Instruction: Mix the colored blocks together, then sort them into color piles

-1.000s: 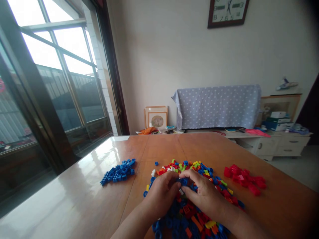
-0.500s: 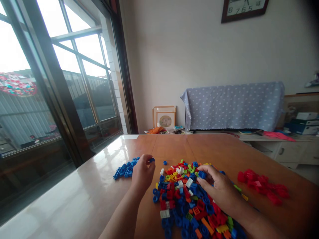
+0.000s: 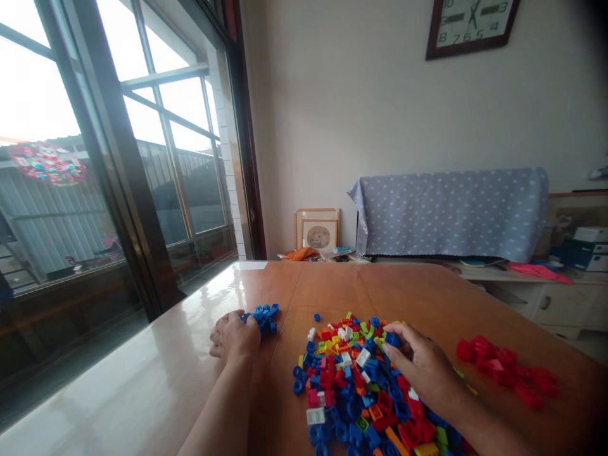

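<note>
My left hand rests over the near left side of a small pile of blue bricks. Its fingers spread down toward the table and the thumb lies against the pile; part of the pile is hidden under the palm. At the left edge of a large mixed heap, a lone blue wheel-like piece can be seen. Above the heap of coloured bricks, my right hand pinches a blue brick between thumb and fingers.
A pile of red pieces lies to the right on the brown table. One small blue piece sits apart behind the heap. Beyond the table stand a cloth-covered object and a framed picture.
My left hand has moved left and down onto the blue pile; the blue brick it held is no longer visible in its fingers. My right hand keeps its blue brick. The view has shifted slightly.
</note>
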Demonstrator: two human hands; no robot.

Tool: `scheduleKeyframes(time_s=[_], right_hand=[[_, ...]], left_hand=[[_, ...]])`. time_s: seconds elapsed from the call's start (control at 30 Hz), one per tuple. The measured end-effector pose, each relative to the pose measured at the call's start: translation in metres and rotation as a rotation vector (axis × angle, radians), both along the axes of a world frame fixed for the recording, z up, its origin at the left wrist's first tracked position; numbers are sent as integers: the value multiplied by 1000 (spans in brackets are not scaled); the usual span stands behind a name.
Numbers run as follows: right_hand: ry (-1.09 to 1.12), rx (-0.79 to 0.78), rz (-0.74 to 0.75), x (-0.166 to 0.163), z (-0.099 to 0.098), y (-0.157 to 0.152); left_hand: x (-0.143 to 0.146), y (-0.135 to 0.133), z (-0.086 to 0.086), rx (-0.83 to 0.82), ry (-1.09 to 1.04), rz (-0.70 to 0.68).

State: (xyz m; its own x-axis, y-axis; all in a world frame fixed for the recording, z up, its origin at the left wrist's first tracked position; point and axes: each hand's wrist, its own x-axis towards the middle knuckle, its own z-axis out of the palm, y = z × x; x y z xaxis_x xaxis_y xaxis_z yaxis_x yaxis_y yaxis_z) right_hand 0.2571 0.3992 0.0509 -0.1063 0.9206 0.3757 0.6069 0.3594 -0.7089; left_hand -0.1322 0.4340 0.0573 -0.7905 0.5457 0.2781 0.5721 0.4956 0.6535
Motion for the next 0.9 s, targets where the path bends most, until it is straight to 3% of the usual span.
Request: scheduleKeyframes(time_s=[0.1,0.17,0.27,0.37,0.47,0.53,0.7,0.9], right_hand=[[102,-57,30,-2,-3,1],[252,-147,89,-4,-3,0],[473,-282,185,-10,3,-5],[545,-337,211,-13,12,-11],[556,-349,223,-14,18,-14],[560,-347,255,-15,19,-15],[516,-318,366,-20,20,-19],[340,-274,370,-28,27,-28]], left_hand=[[11,0,5,56,68,-19],[25,-1,10,146,169,-116],[55,-8,16,308,261,-453],[92,-23,20,404,224,-851],[126,-45,25,353,189,-1162],[142,-57,29,303,175,-1294],[161,-68,27,192,116,-1420],[166,-65,20,113,112,-1401]])
